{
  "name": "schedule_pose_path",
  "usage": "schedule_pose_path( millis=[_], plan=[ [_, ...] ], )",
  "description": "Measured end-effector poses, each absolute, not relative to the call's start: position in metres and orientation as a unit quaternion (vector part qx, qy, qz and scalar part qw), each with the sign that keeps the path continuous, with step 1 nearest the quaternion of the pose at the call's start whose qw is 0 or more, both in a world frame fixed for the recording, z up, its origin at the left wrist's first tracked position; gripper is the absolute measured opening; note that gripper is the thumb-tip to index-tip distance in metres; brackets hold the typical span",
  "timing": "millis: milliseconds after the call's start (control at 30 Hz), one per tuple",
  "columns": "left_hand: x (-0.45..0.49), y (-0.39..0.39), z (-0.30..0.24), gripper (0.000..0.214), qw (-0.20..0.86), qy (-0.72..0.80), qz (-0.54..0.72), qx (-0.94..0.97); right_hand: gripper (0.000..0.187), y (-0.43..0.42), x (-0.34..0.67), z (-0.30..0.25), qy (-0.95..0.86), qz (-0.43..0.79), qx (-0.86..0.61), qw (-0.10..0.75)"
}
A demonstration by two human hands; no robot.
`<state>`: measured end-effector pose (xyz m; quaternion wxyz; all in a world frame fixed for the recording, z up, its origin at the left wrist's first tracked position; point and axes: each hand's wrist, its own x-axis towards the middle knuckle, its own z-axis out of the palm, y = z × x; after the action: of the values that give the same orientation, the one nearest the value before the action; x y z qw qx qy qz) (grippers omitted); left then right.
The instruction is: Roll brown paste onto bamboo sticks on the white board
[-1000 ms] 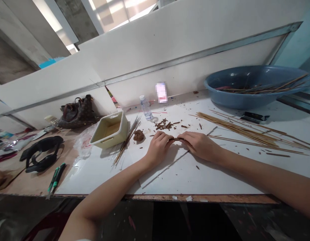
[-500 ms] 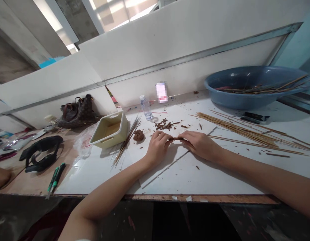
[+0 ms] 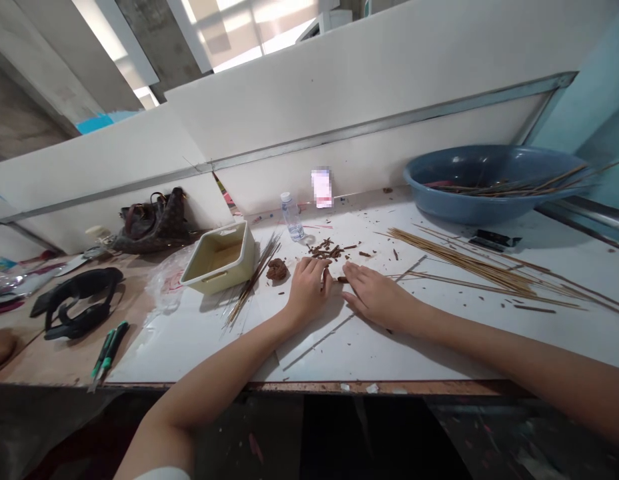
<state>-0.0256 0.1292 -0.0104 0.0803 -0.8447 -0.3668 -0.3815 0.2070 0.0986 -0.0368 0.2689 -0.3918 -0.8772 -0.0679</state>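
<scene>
My left hand [image 3: 308, 288] rests on the white sheet with its fingers curled towards the thumb; a small dark patch shows between them, too hidden to name. Beside it, my right hand [image 3: 377, 293] lies flat, fingers stretched out together over a short brown clay-like roll [image 3: 342, 279] that shows at its fingertips. A thin grey rod [image 3: 314, 345] slants across the sheet beneath the right hand. Just beyond the hands is a pile of broken brown pieces [image 3: 330, 251]. To the left sits a brown lump [image 3: 276, 270] of similar material.
A yellowish tub [image 3: 217, 283], thin sticks [image 3: 254, 280] and a clear bottle [image 3: 292, 220] stand left of the hands. Bundled brown sticks [image 3: 459, 261] and a blue basin [image 3: 464, 207] are on the right. Farther left are green-black cutters [image 3: 109, 350], a black strap-like object [image 3: 79, 307] and a handbag [image 3: 152, 223].
My hands have moved apart from the brown piece they both gripped. The right hand has flattened onto the sheet; the left has drawn slightly left. The camera view has shifted a little.
</scene>
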Motion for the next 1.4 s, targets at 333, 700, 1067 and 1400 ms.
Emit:
schedule_pose_path(
  millis=[333, 700, 1067, 1400],
  plan=[
    [-0.027, 0.128, -0.005, 0.026, 0.078, -0.388, -0.372, -0.840, 0.074, 0.077, 0.188, -0.040, -0.883, -0.075, -0.448, 0.116],
    [-0.030, 0.134, -0.005, 0.028, 0.082, -0.399, -0.378, -0.832, 0.076, 0.104, 0.188, -0.030, -0.878, -0.062, -0.467, 0.090],
    [-0.028, 0.134, -0.006, 0.029, 0.074, -0.393, -0.378, -0.835, 0.083, 0.066, 0.197, -0.052, -0.896, -0.086, -0.415, 0.135],
    [-0.028, 0.135, -0.007, 0.028, 0.066, -0.386, -0.378, -0.839, 0.089, 0.068, 0.191, -0.040, -0.891, -0.064, -0.433, 0.116]
  ],
)
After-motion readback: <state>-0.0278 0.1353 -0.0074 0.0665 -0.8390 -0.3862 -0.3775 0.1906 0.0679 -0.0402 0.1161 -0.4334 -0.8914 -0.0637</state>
